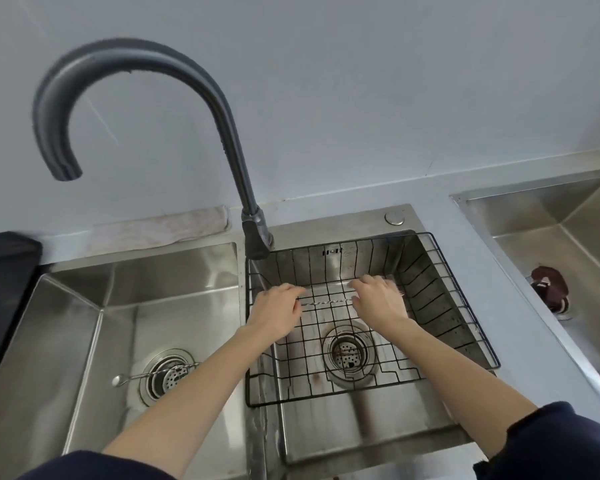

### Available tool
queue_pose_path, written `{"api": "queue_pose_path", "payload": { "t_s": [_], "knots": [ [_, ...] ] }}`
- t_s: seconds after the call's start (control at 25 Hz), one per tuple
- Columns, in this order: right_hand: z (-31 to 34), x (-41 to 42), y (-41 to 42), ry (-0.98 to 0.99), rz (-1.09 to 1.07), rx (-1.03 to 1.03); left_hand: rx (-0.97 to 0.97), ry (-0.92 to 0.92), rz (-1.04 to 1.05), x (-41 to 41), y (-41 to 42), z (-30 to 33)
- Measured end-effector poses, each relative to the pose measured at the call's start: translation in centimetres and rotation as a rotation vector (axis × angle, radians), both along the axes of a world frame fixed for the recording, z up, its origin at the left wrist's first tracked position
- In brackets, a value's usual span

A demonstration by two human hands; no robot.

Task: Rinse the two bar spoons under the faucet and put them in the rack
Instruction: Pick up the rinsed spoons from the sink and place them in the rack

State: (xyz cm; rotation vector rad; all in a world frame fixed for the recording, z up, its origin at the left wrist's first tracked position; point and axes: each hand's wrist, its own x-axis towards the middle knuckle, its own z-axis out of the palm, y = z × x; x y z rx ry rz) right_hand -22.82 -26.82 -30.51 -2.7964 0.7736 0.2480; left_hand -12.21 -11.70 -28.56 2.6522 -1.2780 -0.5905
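Sleeves (568,441) cropped | both hands (278,306) on spoon (326,302), blurred, ends hidden | rack (440,271)

Both hands reach into the black wire rack (458,306) at the frame's centre — the left hand (278,311) and right hand (378,299) each grip an end of a twisted bar spoon (326,302) held level above the rack's floor. A second bar spoon (153,373) lies across the drain of the left sink basin (84,323), lower left. The dark faucet (146,98) arches through the upper left — its spout points down above the left basin.
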Motion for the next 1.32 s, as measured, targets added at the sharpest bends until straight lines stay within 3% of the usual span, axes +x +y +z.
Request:
{"api": "queue_pose_path", "payload": {
  "t_s": [0.28, 0.6, 0.92, 1.32],
  "knots": [
    [4.5, 0.5, 6.3, -0.059, 0.111, -0.037, -0.064, -0.107, 0.069, 0.4, 6.6, 3.9],
    [6.7, 4.6, 15.8, -0.139, 0.253, -0.016, 0.026, -0.137, 0.193, 3.2, 17.2, 5.0],
    [4.6, 9.8, 23.6, -0.079, 0.328, 0.005, 0.1, -0.087, 0.249, 7.6, 25.3, 3.3],
    [-1.5, 13.8, 26.8, 0.131, 0.295, 0.084, 0.195, 0.108, 0.244, 11.4, 28.0, -3.1]
  ]
}}
